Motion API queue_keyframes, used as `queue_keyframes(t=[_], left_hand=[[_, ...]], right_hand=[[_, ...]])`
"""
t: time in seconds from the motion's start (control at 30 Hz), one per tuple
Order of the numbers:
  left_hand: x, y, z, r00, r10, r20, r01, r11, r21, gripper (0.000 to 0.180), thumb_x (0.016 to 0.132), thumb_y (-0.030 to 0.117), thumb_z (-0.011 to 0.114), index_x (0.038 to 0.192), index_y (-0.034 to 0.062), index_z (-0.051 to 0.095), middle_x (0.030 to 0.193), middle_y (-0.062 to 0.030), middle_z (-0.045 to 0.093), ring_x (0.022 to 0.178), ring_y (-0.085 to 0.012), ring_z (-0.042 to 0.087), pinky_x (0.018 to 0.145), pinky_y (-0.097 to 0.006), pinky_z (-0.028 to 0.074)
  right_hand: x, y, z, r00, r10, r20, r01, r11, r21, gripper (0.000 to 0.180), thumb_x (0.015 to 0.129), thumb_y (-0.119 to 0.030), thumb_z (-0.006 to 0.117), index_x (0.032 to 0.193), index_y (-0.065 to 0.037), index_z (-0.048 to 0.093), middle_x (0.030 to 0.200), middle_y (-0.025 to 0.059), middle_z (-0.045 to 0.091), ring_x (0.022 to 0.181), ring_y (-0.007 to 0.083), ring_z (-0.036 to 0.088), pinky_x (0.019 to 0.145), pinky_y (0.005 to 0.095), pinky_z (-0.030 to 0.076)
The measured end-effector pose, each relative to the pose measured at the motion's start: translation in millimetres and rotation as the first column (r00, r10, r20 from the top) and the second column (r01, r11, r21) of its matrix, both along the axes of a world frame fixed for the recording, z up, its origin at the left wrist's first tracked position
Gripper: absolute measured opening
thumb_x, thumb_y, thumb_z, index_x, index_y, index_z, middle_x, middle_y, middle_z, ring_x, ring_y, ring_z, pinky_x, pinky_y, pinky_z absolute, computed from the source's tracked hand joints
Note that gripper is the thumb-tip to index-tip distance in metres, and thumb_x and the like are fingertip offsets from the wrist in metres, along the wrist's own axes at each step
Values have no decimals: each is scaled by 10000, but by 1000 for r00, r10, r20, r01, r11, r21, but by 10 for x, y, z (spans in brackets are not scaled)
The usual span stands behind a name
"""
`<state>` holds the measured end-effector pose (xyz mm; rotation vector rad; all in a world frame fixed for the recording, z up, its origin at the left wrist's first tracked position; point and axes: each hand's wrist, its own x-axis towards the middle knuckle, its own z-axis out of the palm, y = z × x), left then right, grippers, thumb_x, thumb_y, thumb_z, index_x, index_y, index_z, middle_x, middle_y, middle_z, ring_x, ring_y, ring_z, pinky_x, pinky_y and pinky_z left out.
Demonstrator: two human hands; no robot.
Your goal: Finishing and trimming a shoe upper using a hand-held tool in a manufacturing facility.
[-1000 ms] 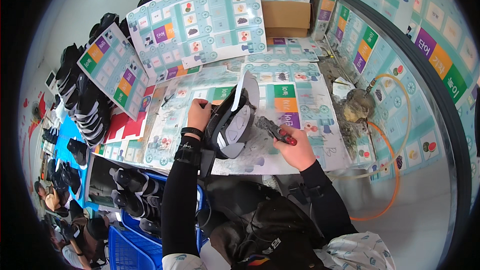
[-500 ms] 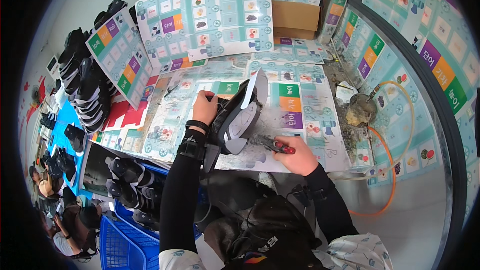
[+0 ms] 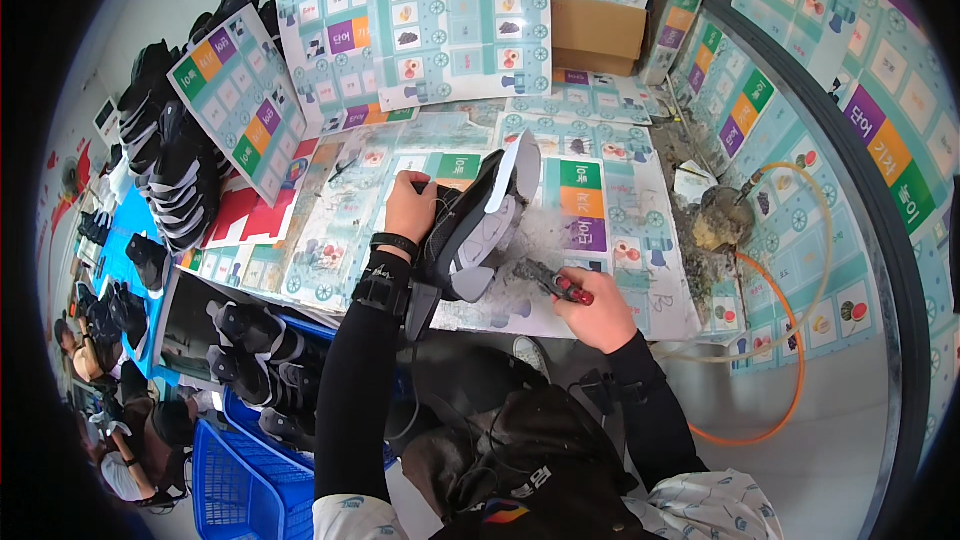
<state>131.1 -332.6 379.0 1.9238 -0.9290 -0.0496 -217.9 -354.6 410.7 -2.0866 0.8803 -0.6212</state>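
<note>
The left hand point(image 3: 410, 212) is gripping a black and grey shoe upper point(image 3: 470, 230) from its left side, with the fingers closed around its edge, and is holding it tilted above the table point(image 3: 640, 240). A white insole piece point(image 3: 512, 172) is standing up at the top of this shoe. The left wrist is wearing a black band and a black wrist support. The right hand point(image 3: 592, 305) is closed around a small tool with red handles point(image 3: 560, 285), probably pliers, and the dark tip of the tool is pointing toward the lower side of the shoe, very near to it; I cannot tell if it is touching.

The table is covered with colourful printed sheets point(image 3: 420, 30), and some of them are leaning against the wall behind. A cardboard box point(image 3: 598, 32) is sitting at the back. To the right, a dirty glue pot point(image 3: 718, 220) is standing on the sheets, and an orange hose point(image 3: 770, 360) is curving near it. On the left, black shoe uppers point(image 3: 175, 170) are lying in stacks, and more are resting in a blue crate point(image 3: 240, 470) under the table.
</note>
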Motion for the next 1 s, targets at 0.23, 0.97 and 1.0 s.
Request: queue_keyframes(t=[0.23, 0.97, 1.0], left_hand=[[-39, 37, 14, 1000, -12, -17, 12, 1000, -15, 287, 931, 193, 759, 1127, -2, 680, 1032, -177, 749, 977, -296, 723, 897, -386, 559], [-90, 309, 37, 981, -60, -185, 36, 991, -133, 276, 942, 170, 761, 1143, 5, 671, 1054, -149, 737, 974, -262, 704, 901, -371, 542], [-97, 293, 20, 980, -64, -188, 39, 990, -134, 276, 942, 170, 761, 1143, 5, 671, 1054, -149, 737, 974, -262, 704, 901, -371, 542]], right_hand=[[34, 5, -36, 996, 30, 89, -34, 998, 49, 211, 852, -143, 686, 993, 15, 687, 807, 273, 636, 834, 516, 594, 702, 467, 499], [96, 45, 39, 995, 47, 92, -54, 996, 68, 267, 813, -146, 715, 1007, 36, 686, 775, 228, 649, 687, 394, 575, 686, 402, 484], [68, 36, 26, 992, 95, 81, -104, 986, 126, 256, 814, -136, 712, 1001, 36, 692, 770, 223, 649, 684, 380, 580, 690, 400, 486]])
